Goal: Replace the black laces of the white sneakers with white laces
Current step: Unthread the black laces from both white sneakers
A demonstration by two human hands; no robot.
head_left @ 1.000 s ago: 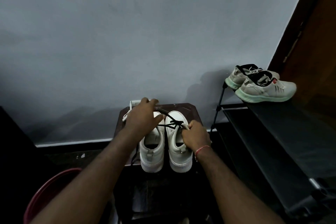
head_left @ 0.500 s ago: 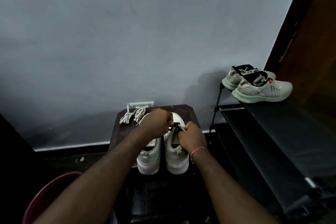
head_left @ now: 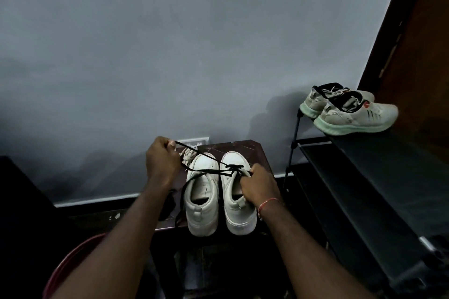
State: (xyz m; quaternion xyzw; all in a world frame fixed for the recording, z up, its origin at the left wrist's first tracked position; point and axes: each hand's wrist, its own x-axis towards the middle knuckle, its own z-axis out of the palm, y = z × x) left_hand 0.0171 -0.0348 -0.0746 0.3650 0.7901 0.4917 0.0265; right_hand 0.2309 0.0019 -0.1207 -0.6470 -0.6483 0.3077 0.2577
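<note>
**Black lace nearly out of the second sneaker**

Both white sneakers sat side by side on the little table (head_left: 254, 153), toes to the wall. The left hand (head_left: 161, 165) was up and off to the left, with thumb and fingers pinched on one end of the black lace (head_left: 206, 172). It pulled the lace taut from the front eyelets of the right sneaker (head_left: 237, 201). The right hand (head_left: 257, 187) had its fingers curled over the side of that sneaker's opening, pinning it down.

The left sneaker (head_left: 202, 196) looked stripped of its lace already, far as I could tell. Slack black lace trailed across it and down off the table's near edge. The white laces (head_left: 188, 156) lay bunched at the back, just behind the left sneaker and right by the left hand.

I'd call this the unlacing step, down to the last crossings. The next move needs a steady pull through those front holes with the shoe held down, then a reach for the white bundle.
</note>
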